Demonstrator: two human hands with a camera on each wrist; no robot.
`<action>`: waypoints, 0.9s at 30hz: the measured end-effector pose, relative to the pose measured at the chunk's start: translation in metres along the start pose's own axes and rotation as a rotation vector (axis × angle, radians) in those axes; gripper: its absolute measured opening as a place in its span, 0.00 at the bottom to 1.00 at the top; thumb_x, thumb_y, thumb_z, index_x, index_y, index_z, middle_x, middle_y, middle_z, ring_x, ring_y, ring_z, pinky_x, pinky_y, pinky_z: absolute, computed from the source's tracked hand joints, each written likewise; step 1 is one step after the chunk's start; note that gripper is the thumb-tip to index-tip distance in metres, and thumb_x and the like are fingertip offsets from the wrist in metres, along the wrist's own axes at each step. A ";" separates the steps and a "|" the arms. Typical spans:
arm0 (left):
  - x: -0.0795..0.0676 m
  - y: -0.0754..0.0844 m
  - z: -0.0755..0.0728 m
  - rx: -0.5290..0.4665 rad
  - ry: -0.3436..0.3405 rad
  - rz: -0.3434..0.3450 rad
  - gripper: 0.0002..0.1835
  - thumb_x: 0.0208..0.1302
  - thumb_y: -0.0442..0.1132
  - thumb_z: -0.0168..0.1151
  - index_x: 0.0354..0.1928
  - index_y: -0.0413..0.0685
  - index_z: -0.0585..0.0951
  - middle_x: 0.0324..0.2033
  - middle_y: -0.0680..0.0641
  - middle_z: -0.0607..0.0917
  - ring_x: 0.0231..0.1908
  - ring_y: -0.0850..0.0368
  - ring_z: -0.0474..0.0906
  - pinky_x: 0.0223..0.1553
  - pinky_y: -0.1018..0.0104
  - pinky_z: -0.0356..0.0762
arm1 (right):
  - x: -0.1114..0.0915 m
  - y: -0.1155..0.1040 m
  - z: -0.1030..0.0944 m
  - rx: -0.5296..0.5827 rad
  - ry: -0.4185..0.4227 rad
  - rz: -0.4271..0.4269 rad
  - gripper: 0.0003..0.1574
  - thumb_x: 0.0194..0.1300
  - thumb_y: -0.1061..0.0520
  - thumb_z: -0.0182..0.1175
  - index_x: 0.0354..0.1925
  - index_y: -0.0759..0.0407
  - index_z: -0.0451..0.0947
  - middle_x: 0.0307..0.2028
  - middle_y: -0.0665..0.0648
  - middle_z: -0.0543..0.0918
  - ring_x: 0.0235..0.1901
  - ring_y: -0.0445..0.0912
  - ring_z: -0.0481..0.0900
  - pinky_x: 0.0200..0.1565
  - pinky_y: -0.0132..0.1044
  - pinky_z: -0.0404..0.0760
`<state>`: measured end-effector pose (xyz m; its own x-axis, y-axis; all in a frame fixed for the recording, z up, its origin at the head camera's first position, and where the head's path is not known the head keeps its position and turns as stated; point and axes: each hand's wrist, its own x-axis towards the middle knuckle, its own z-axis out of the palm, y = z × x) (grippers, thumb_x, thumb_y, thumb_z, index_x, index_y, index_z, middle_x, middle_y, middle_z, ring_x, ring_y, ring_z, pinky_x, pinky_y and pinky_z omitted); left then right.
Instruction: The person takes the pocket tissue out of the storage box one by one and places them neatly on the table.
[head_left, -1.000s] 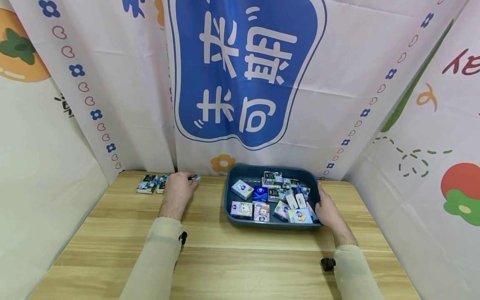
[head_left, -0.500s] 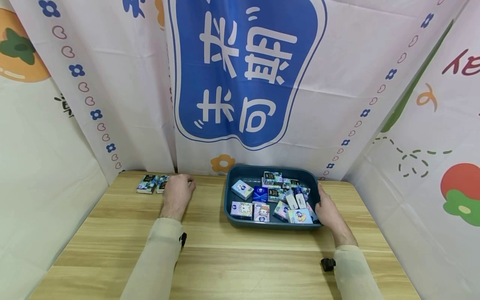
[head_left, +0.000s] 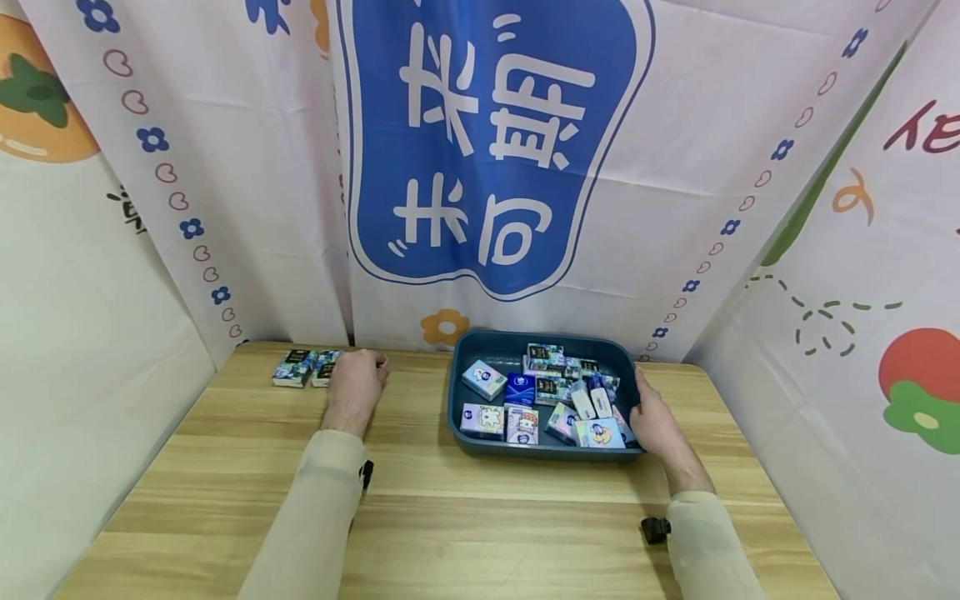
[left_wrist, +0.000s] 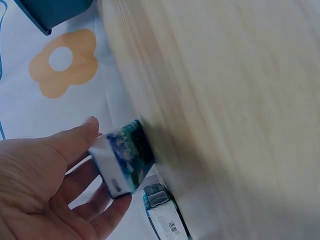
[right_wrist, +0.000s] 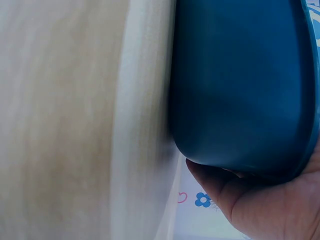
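My left hand (head_left: 355,385) is at the table's back edge, left of the teal bin (head_left: 510,450). In the left wrist view its thumb and fingers hold a pocket tissue pack (left_wrist: 126,157) with a dark floral print; the head view hides this pack behind the hand. Two similar packs lie to the left, one tissue pack (head_left: 293,368) fully in sight and another tissue pack (head_left: 326,367) partly covered by the hand. My right hand (head_left: 656,419) grips the bin's right end, with the thumb on its outer wall in the right wrist view.
Inside the bin lie several tissue packs, among them a plain blue pack (head_left: 521,389), a pale cartoon pack (head_left: 484,379) and two small white-and-blue items (head_left: 592,399). A printed curtain (head_left: 247,208) hangs right behind the wooden table (head_left: 480,533).
My left hand has shifted slightly left, and the tissue pack that showed beyond its fingertips has gone out of sight behind it in the head view. The right hand and bin stay put.
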<state>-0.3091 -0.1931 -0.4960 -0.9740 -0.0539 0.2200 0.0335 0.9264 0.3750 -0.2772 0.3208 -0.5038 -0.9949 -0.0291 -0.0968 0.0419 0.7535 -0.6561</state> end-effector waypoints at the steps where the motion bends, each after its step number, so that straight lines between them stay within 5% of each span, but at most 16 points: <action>1: 0.000 0.000 0.000 0.001 -0.011 -0.002 0.15 0.85 0.38 0.72 0.63 0.34 0.93 0.57 0.29 0.96 0.53 0.29 0.96 0.51 0.39 0.98 | 0.000 0.000 0.000 0.002 -0.001 0.001 0.51 0.85 0.71 0.38 0.95 0.69 0.30 0.94 0.78 0.40 0.94 0.77 0.41 0.94 0.73 0.45; 6: 0.006 -0.009 0.009 0.007 -0.070 -0.014 0.14 0.84 0.34 0.72 0.63 0.34 0.92 0.58 0.28 0.95 0.56 0.28 0.95 0.54 0.38 0.98 | 0.000 0.001 0.001 0.003 0.001 0.000 0.51 0.85 0.72 0.37 0.95 0.69 0.30 0.95 0.77 0.39 0.94 0.77 0.41 0.95 0.73 0.44; 13: 0.041 -0.066 0.079 0.049 -0.021 0.092 0.11 0.80 0.39 0.75 0.49 0.35 0.94 0.47 0.32 0.94 0.46 0.31 0.94 0.46 0.40 0.97 | -0.001 0.000 0.000 0.007 0.004 0.010 0.51 0.85 0.71 0.38 0.95 0.68 0.30 0.95 0.78 0.39 0.94 0.77 0.41 0.94 0.73 0.44; 18: 0.036 -0.055 0.067 0.029 -0.137 0.053 0.14 0.85 0.41 0.69 0.49 0.34 0.93 0.61 0.27 0.91 0.48 0.33 0.94 0.46 0.40 0.97 | -0.001 0.000 0.001 0.010 -0.004 0.016 0.51 0.85 0.71 0.38 0.96 0.66 0.29 0.95 0.77 0.39 0.95 0.76 0.40 0.94 0.73 0.44; 22: 0.024 -0.036 0.042 0.037 -0.231 0.037 0.17 0.88 0.40 0.66 0.57 0.29 0.91 0.79 0.20 0.78 0.65 0.22 0.89 0.61 0.33 0.95 | -0.001 0.000 0.000 0.010 -0.004 0.006 0.51 0.85 0.71 0.38 0.95 0.67 0.29 0.95 0.77 0.39 0.94 0.76 0.40 0.94 0.73 0.44; 27: 0.029 -0.047 0.048 0.000 -0.241 0.051 0.23 0.88 0.42 0.66 0.68 0.27 0.86 0.83 0.20 0.72 0.76 0.17 0.80 0.75 0.26 0.85 | 0.000 0.000 0.000 0.004 -0.003 0.002 0.51 0.85 0.71 0.37 0.95 0.68 0.29 0.95 0.78 0.39 0.94 0.77 0.41 0.94 0.73 0.44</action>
<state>-0.3497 -0.2203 -0.5508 -0.9964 0.0833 0.0178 0.0840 0.9257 0.3689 -0.2770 0.3204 -0.5036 -0.9945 -0.0301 -0.1004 0.0438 0.7511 -0.6587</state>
